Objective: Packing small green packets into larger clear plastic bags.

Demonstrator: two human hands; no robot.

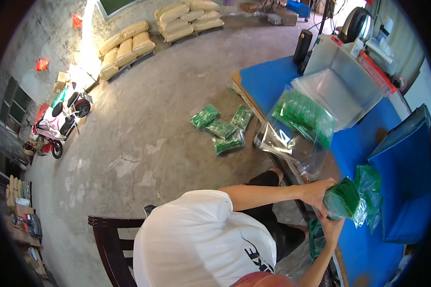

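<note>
A stack of green, flat plastic-wrapped packets [342, 198] is held between my two hands over the table's near edge. My left hand [316, 193] closes on the stack's upper left side, and my right hand [331, 227] grips its lower end; the fingertips behind it are hidden. Just right of the stack, more green packets [370, 184] lie loose on the blue tabletop [354, 253]. Farther up the table, a large clear plastic bag [287, 136] holds a row of green packets [304, 115]. What is inside the packets is too small to make out.
A blue bin [402, 177] stands at the right. Behind the bag are a translucent box [337, 67], a black cylinder [302, 45] and a kettle [357, 25]. Several filled green packs [229, 141] lie on the floor. A dark wooden chair [103, 239] is at lower left.
</note>
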